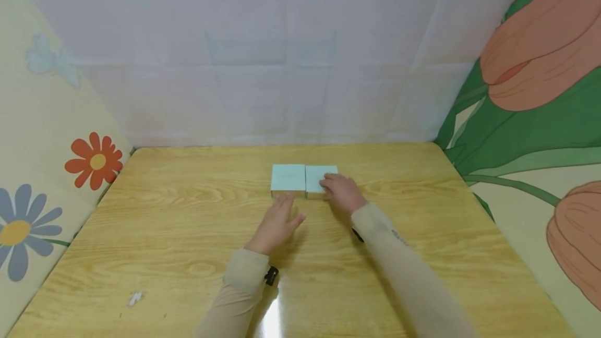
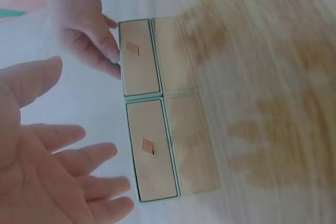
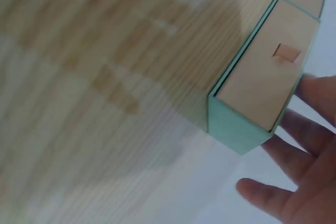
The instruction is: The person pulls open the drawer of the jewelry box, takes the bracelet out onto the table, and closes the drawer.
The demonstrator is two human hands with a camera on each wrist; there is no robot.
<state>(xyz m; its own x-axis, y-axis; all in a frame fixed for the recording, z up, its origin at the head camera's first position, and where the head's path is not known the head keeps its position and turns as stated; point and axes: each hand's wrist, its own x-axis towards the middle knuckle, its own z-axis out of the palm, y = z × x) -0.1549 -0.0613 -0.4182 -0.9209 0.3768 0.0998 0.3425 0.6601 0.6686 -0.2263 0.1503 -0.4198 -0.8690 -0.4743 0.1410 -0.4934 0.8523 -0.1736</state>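
Note:
Two small mint-green drawer boxes stand side by side, touching, toward the back of the table: the left box (image 1: pixel 288 177) and the right box (image 1: pixel 313 175). Each has a tan drawer front with a small pull tab, seen in the left wrist view on the left box's front (image 2: pixel 152 150) and the right box's front (image 2: pixel 138 59). My left hand (image 1: pixel 277 226) is spread just in front of the left box, holding nothing. Fingers of my right hand (image 1: pixel 345 192) lie loosely over the right box's top; the right wrist view shows them along its upper edge, not wrapped round it.
The boxes stand on a glossy wood-grain table (image 1: pixel 188 223) that reflects them. A white cloth (image 1: pixel 281 67) hangs behind its far edge, with floral panels on both sides. A small pale mark (image 1: pixel 135 298) shows at the front left of the tabletop.

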